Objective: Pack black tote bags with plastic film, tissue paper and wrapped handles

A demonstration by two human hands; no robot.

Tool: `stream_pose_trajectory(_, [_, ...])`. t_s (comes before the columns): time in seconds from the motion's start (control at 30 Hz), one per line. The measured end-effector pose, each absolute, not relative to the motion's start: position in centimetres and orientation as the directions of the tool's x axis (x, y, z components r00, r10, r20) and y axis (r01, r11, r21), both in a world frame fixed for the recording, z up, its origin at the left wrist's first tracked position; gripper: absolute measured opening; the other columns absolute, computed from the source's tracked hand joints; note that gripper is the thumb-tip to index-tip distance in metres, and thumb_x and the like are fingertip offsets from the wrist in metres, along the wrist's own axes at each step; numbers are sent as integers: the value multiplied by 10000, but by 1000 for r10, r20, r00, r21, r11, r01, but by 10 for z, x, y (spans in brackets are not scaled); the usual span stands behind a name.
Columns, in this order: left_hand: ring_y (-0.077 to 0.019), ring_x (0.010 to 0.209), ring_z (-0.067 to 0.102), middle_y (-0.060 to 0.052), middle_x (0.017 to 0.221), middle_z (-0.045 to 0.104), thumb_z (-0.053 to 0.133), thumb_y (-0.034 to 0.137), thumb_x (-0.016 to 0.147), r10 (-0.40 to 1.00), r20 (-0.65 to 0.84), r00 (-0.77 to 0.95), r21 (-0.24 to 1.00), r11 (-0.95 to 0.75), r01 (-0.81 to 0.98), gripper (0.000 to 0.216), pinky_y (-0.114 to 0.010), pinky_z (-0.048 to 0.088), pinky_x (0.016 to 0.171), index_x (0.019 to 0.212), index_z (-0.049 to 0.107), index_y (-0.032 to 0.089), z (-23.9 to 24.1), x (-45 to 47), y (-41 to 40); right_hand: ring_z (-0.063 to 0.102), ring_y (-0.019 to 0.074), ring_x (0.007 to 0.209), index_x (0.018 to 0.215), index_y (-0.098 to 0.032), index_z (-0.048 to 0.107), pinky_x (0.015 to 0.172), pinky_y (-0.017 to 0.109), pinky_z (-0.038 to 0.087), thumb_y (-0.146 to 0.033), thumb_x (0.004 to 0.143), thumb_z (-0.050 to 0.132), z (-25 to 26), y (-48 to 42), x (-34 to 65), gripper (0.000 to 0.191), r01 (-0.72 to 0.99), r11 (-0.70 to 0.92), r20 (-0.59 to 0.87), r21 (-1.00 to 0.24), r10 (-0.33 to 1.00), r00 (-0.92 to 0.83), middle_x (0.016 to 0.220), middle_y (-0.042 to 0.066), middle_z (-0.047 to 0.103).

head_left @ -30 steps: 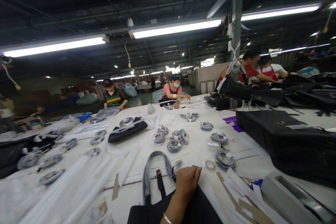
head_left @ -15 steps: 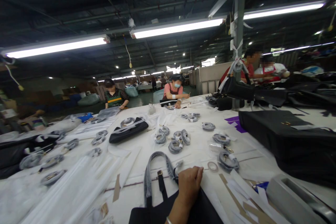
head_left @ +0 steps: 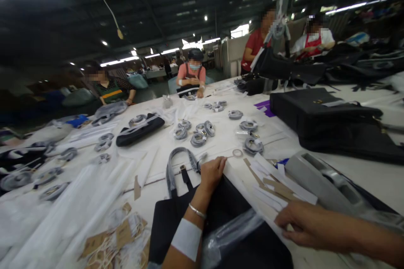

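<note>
A black handbag [head_left: 233, 201] lies in front of me, its handle [head_left: 171, 168] wrapped in grey film and a strap with a gold-coloured buckle beside it. My left hand [head_left: 212, 175] is closed on the bag's top edge, near the base of the handle. Clear crinkled plastic [head_left: 232, 227] lies across the bag. Off the bag's right side, my right hand [head_left: 304, 222] hovers with loosely bent fingers, a gap between thumb and forefinger, and nothing visible in it. Close to it are white and brown paper strips [head_left: 268, 180] and a grey tape dispenser [head_left: 322, 180].
Wrapped coiled straps [head_left: 198, 138] lie over the white table. A tape roll [head_left: 237, 153] sits beyond the strips. A large black bag [head_left: 315, 113] stands right; brown tags [head_left: 123, 233] with strings lie left. Co-workers [head_left: 191, 71] are across the table.
The view has tipped downward and shifted right. My right hand has come in from the right. My left hand stays on the bag; more of the bag and the tags now show.
</note>
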State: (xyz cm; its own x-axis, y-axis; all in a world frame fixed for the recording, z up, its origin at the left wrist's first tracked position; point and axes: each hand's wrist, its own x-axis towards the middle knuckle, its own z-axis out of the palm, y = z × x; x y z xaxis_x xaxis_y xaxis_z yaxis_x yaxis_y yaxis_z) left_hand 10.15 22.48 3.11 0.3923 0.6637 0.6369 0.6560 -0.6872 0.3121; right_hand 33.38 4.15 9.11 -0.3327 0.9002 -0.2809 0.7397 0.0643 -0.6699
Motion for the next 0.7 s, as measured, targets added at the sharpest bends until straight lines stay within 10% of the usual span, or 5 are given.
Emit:
stream_pose_trajectory(0.13, [-149,720,687,-29,831,763,425,377,1020,716,591,371,378,-653,656,339,-237,416,626,1011,721,212,29,103,228,655,256,865,916,-235,769,795,348,495,-393,798,615,100,41,323,251,680,38,-299,-732,879,-372,909,69,734])
stream_pose_trajectory(0.37, [-151,722,682,-25,820,762,419,375,1019,721,597,353,408,-651,640,354,-235,407,624,994,734,217,23,108,230,658,290,1040,1134,-181,725,989,423,469,-556,811,620,96,29,289,505,96,-383,-388,-919,828,-405,1020,92,740])
stream_pose_trajectory(0.7, [-148,669,671,-23,766,750,428,382,1019,696,602,392,345,-669,658,345,-232,393,607,1002,728,213,24,101,229,636,264,920,1026,-231,722,837,356,476,-389,876,556,99,43,332,275,682,-14,-378,-731,841,-387,987,84,712])
